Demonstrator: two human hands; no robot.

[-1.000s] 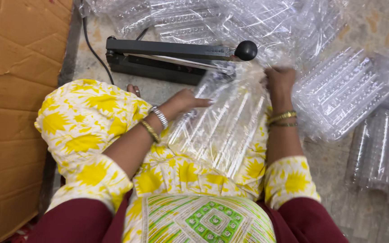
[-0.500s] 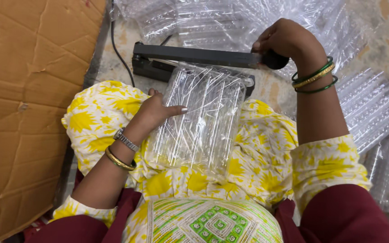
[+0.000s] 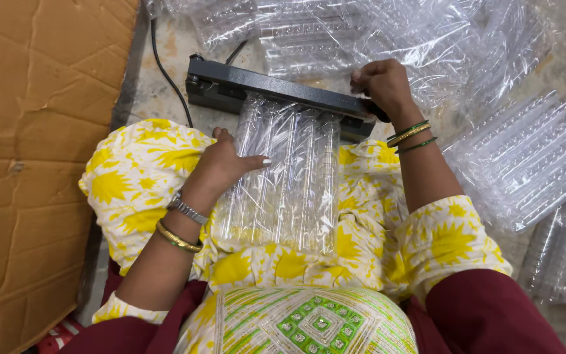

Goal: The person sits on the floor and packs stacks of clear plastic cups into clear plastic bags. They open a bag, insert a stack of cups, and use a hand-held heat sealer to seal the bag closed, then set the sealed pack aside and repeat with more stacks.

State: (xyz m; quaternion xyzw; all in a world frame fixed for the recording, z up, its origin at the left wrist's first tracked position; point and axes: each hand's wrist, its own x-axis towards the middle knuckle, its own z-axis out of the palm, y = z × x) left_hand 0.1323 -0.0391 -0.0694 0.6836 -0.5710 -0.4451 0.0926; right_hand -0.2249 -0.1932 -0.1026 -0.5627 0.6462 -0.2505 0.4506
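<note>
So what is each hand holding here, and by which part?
The right hand grips the knob end of the black sealer arm, pressed down. The left hand lies flat on the clear plastic pack near its left edge, steadying it, not gripping.

Your right hand (image 3: 384, 85) presses down the black sealer arm (image 3: 276, 92); just beyond your left hand's (image 3: 221, 164) fingertips, a clear ridged plastic tray (image 3: 289, 183) lies under that arm.

You have one black bar-shaped heat sealer (image 3: 276, 92), one flat brown cardboard sheet (image 3: 34, 151) and one clear ridged plastic pack (image 3: 283, 183) on your lap. More clear plastic packs (image 3: 525, 164) lie heaped around, too overlapped to count.
</note>
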